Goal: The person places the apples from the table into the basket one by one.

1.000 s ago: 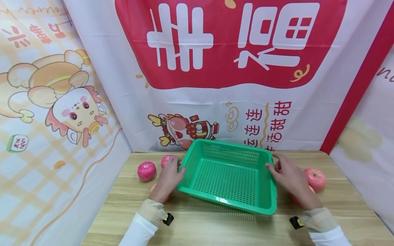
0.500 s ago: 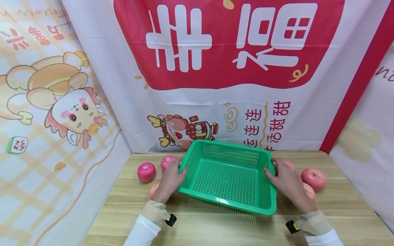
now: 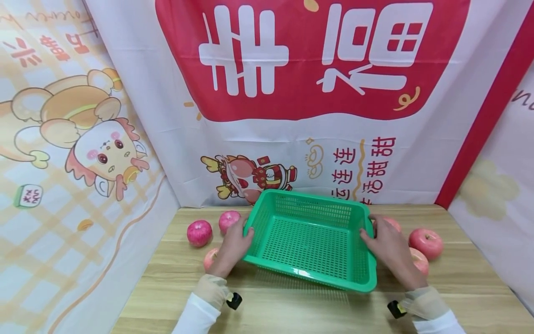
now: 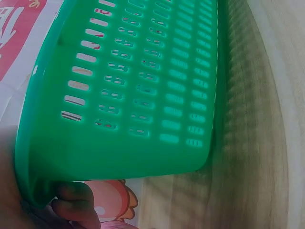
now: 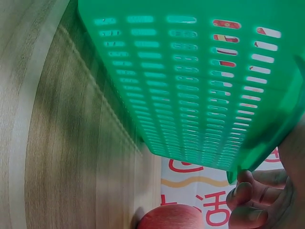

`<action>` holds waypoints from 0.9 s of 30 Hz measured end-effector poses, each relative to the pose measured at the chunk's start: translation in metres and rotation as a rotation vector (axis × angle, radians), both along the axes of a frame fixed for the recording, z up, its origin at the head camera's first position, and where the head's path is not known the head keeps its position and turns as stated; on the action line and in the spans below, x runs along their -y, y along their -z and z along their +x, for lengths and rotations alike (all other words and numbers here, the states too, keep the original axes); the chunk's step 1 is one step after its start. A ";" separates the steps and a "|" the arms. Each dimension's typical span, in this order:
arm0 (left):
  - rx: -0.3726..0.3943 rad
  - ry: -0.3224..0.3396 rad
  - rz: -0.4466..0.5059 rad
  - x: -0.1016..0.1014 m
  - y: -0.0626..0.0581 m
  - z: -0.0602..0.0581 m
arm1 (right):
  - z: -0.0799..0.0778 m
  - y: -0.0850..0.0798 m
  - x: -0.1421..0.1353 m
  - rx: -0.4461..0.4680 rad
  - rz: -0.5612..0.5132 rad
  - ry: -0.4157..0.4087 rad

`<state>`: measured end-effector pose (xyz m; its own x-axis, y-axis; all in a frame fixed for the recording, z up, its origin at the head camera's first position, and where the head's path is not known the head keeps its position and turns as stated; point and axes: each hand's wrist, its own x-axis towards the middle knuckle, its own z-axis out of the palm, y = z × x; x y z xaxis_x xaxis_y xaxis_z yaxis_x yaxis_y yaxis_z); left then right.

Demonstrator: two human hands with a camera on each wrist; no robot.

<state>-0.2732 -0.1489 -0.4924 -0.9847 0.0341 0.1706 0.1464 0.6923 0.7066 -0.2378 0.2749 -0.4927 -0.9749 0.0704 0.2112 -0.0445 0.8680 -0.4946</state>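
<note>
Basket [image 3: 308, 246], green and perforated, is at the middle of the desk [image 3: 292, 317]; whether its base touches or hovers I cannot tell. The left hand [image 3: 235, 241] and right hand [image 3: 390, 243] each have their grip on a short side, fingers under the rim, thumbs over it, presumably to share its weight evenly. Forearms [image 3: 198, 310] slant inward. Pink and reddish fruits [image 3: 199, 233] lie beyond both hands, seemingly leaving the basket room between.

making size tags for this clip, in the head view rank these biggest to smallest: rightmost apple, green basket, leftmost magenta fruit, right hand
1. green basket
2. right hand
3. rightmost apple
4. leftmost magenta fruit

This is apparent size only; nearness to the camera may affect it.
</note>
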 end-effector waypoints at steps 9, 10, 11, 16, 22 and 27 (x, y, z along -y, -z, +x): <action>0.025 -0.048 0.015 -0.004 0.000 0.008 | -0.002 -0.001 0.000 0.019 -0.015 0.001; 0.036 -0.053 0.020 -0.005 0.000 0.009 | -0.003 -0.001 0.000 0.022 -0.018 0.001; 0.044 -0.058 0.024 -0.006 0.000 0.011 | -0.004 0.000 -0.001 0.024 -0.021 0.003; 0.048 -0.067 0.036 -0.009 0.000 0.016 | -0.009 0.000 -0.003 0.030 -0.056 0.013; 0.037 -0.075 0.055 -0.012 0.003 0.023 | -0.013 0.000 -0.004 0.038 -0.079 0.018; 0.066 -0.087 0.077 -0.013 0.003 0.029 | -0.017 0.001 -0.004 0.032 -0.092 0.015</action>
